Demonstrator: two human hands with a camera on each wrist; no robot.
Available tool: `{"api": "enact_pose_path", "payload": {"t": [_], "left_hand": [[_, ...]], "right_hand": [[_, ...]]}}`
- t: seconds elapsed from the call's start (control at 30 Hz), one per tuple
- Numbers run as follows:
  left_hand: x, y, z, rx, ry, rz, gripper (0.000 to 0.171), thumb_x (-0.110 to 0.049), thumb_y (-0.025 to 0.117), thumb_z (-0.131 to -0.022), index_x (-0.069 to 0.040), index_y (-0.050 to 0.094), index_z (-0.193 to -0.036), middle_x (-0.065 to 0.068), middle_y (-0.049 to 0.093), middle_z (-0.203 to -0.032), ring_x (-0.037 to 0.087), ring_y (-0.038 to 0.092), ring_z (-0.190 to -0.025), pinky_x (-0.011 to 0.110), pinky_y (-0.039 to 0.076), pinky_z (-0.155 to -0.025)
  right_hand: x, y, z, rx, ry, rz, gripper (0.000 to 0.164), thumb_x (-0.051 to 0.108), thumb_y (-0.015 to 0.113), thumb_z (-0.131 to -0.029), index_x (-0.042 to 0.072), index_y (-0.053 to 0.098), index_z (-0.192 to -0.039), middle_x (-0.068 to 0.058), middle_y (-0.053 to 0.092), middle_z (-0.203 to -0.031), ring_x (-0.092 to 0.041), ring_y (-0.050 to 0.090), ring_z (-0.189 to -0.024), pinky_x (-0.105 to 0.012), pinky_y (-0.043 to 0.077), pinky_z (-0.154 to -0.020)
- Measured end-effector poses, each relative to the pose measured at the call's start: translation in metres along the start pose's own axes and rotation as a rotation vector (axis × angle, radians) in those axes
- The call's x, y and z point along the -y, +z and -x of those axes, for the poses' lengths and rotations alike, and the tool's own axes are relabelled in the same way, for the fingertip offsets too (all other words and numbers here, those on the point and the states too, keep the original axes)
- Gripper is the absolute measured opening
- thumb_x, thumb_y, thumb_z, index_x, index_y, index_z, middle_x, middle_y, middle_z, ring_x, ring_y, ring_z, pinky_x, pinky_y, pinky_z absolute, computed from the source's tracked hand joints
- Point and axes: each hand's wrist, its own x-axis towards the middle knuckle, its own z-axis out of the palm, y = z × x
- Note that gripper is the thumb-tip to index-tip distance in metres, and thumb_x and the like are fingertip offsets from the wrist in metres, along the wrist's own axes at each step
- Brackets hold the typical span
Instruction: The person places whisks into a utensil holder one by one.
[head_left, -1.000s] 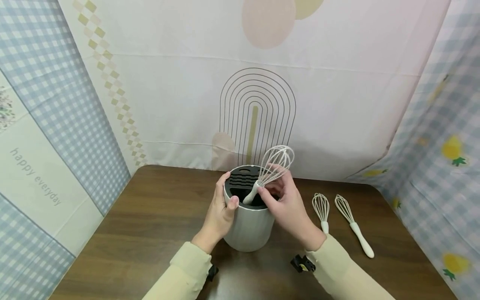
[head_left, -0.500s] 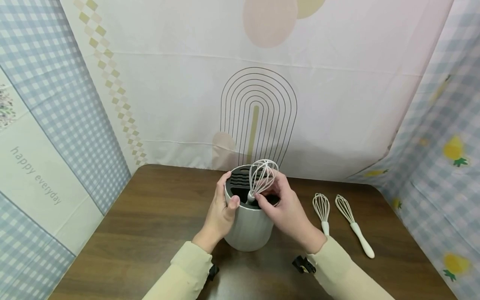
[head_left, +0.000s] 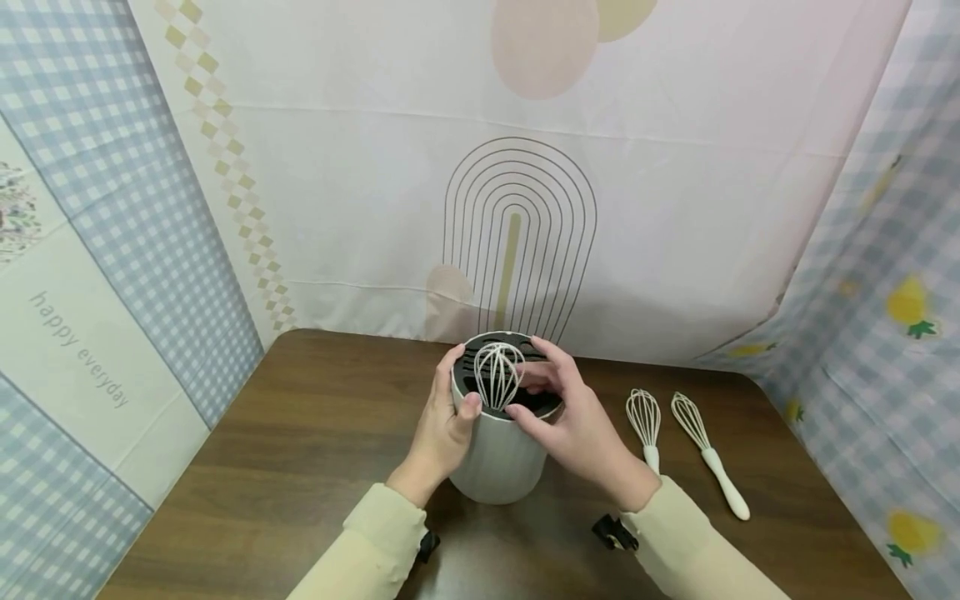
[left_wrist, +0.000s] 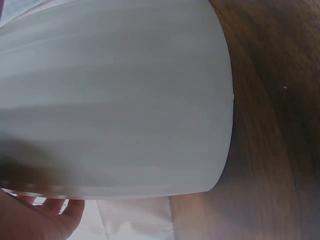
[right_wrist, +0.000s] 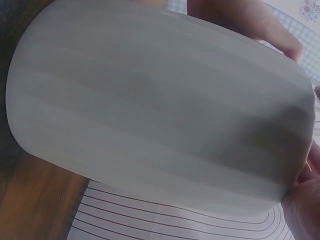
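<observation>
"Fingers of the left hand [head_left: 438, 429]: state?"

"Curled about the rim of the utensil holder [head_left: 498, 462], thumb at its near edge; holding it, as I read my head view. Right hand [head_left: 576, 421]: thumb and forefinger spread across the opening. Whether any finger grips the whisk, I cannot tell."

"Whisk: location?"

"One white whisk [head_left: 498, 377], just left of the right fingertips, wires up, handle hidden inside the holder. Right of both hands, lying flat: one inner whisk [head_left: 648, 437], one outer whisk [head_left: 707, 450], apart."

"Step in hand?"

"Seating the white whisk, I judge; it looks nearly or fully down. Next move calls for drawing the right fingers clear without snagging the wires, left hand steadying the holder."

"Surface and room?"

"Below the fingers: one brown wood-grain table [head_left: 330, 417]. Beyond the fingertips: one pale printed cloth [head_left: 360, 200]. Left of them: one blue checked cloth [head_left: 172, 242]. Right: one pineapple cloth [head_left: 855, 342], also checked."
</observation>
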Motion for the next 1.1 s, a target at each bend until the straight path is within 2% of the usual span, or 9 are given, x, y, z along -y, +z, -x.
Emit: {"api": "enact_pose_path", "payload": {"t": [0.2,0.37,0.53,0.7,0.8,0.93,1.1], "left_hand": [[0.000,0.002,0.000,-0.001,0.002,-0.008,0.073,-0.070,0.037,-0.090,-0.034,0.020,-0.151,0.005,0.035,-0.148,0.027,0.048,-0.122,0.053,0.042,-0.092],[0.000,0.000,-0.001,0.010,0.005,-0.013,0.072,-0.066,0.039,-0.090,-0.033,0.020,-0.152,0.006,0.036,-0.148,0.028,0.049,-0.121,0.052,0.042,-0.093],[-0.004,-0.004,0.001,0.033,-0.012,-0.021,0.074,-0.070,0.036,-0.090,-0.036,0.016,-0.153,0.006,0.033,-0.150,0.029,0.045,-0.126,0.055,0.040,-0.094],[-0.005,-0.008,0.002,0.055,-0.016,-0.041,0.076,-0.073,0.033,-0.089,-0.038,0.013,-0.153,0.003,0.028,-0.154,0.029,0.040,-0.131,0.056,0.037,-0.097],[-0.003,-0.010,0.002,0.058,0.000,-0.057,0.077,-0.072,0.034,-0.090,-0.035,0.014,-0.154,0.004,0.029,-0.154,0.028,0.041,-0.131,0.055,0.037,-0.098],[0.002,-0.012,0.000,0.055,0.039,-0.058,0.076,-0.069,0.038,-0.091,-0.029,0.019,-0.153,0.006,0.036,-0.149,0.027,0.046,-0.126,0.052,0.039,-0.097],[0.004,-0.015,-0.002,0.063,0.079,-0.053,0.077,-0.071,0.039,-0.090,-0.027,0.022,-0.151,0.006,0.040,-0.144,0.023,0.047,-0.123,0.050,0.039,-0.098]], "right_hand": [[0.000,-0.009,0.002,-0.062,-0.027,-0.022,0.068,-0.009,0.075,-0.077,-0.006,0.039,-0.136,-0.022,0.063,-0.116,-0.035,0.062,-0.100,-0.046,0.049,-0.083],[-0.004,-0.022,0.008,-0.132,0.023,-0.016,0.061,-0.011,0.073,-0.078,-0.006,0.044,-0.131,-0.021,0.062,-0.115,-0.035,0.061,-0.101,-0.041,0.050,-0.085],[-0.014,-0.036,0.019,-0.163,0.072,0.001,0.059,-0.013,0.072,-0.079,-0.006,0.044,-0.131,-0.019,0.061,-0.114,-0.036,0.060,-0.097,-0.036,0.050,-0.084],[-0.026,-0.046,0.031,-0.186,0.093,0.017,0.057,-0.014,0.070,-0.079,-0.007,0.045,-0.129,-0.017,0.060,-0.113,-0.023,0.062,-0.097,-0.032,0.049,-0.084],[-0.034,-0.050,0.037,-0.206,0.112,0.022,0.054,-0.014,0.069,-0.080,-0.008,0.045,-0.129,-0.021,0.060,-0.112,-0.026,0.062,-0.097,-0.030,0.049,-0.084],[-0.044,-0.056,0.046,-0.219,0.180,0.050,0.051,-0.009,0.069,-0.083,-0.008,0.046,-0.129,-0.023,0.060,-0.112,-0.037,0.059,-0.097,-0.027,0.048,-0.084],[-0.063,-0.062,0.060,-0.227,0.304,0.098,0.049,0.001,0.070,-0.087,-0.003,0.047,-0.130,-0.015,0.061,-0.113,-0.034,0.059,-0.100,-0.025,0.048,-0.083]]}}
